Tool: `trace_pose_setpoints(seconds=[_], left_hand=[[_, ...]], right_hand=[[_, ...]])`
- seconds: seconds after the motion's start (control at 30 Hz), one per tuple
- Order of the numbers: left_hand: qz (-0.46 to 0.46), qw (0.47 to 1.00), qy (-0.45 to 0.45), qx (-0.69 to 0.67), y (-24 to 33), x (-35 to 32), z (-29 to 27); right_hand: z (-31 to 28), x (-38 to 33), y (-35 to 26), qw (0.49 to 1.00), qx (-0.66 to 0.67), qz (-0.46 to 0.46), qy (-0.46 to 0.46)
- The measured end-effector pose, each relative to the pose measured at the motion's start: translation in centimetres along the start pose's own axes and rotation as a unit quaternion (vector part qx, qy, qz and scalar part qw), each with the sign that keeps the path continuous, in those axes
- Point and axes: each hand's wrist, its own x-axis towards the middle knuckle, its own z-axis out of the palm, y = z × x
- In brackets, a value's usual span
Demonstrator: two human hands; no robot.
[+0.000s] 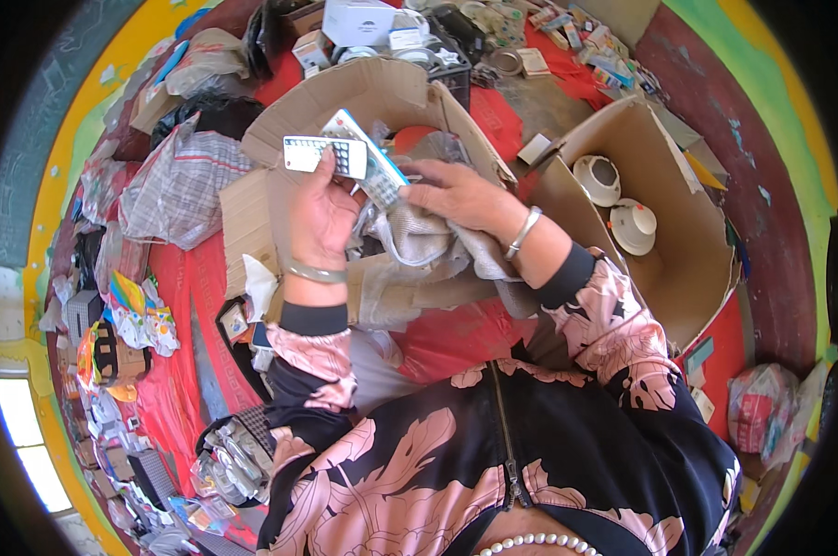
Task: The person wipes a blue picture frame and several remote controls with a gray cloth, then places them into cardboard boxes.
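A slim white remote control [324,156] with rows of dark buttons is gripped in my left hand [321,222], the thumb pressed over its face. Right behind it slants a flat blue-edged piece [371,162] with rows of small grey marks; its kind is unclear. My right hand [465,196] is closed at the lower end of that piece, with a grey ribbed cloth [414,232] bunched under its fingers and trailing below the wrist. Both hands are above an open cardboard box [363,88], whose contents are partly hidden by the cloth and hands.
To the right, a second cardboard box [687,250] holds white round fixtures [634,226]. A checked bag [182,181] lies at left. Small boxes and a white carton [359,20] are piled at the back. Red sheeting [187,324] covers parts of the floor.
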Motion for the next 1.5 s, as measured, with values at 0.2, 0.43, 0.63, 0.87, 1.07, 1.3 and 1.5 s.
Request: trace_pose_setpoints(seconds=[0.2,0.43,0.63,0.87,1.07,1.3,1.5], left_hand=[[0.179,0.983,0.005,0.028,2.1,-2.4,0.6],[0.162,0.987,-0.015,0.001,3.7,-2.7,-1.0],[0.103,0.993,-0.015,-0.047,3.8,-3.0,-0.8],[0.103,0.992,-0.027,-0.073,3.2,-2.5,-1.3],[0.132,0.991,-0.004,-0.029,2.3,-2.1,-1.8],[0.252,0.893,0.123,0.351,2.0,-1.4,-1.8],[0.302,0.805,0.167,0.482,1.9,-1.1,-2.3]], right_hand=[[2.0,1.8,0.2,0.975,0.163,0.127,-0.084],[0.3,3.2,-0.7,0.959,0.210,0.180,-0.058],[0.1,3.5,-1.1,0.949,0.256,0.177,-0.050],[0.4,3.1,-0.9,0.947,0.252,0.182,-0.081],[0.2,2.8,0.0,0.945,0.259,0.186,-0.075],[0.1,2.9,0.5,0.954,0.223,0.187,-0.068],[0.3,2.8,0.2,0.948,0.239,0.200,-0.060]])
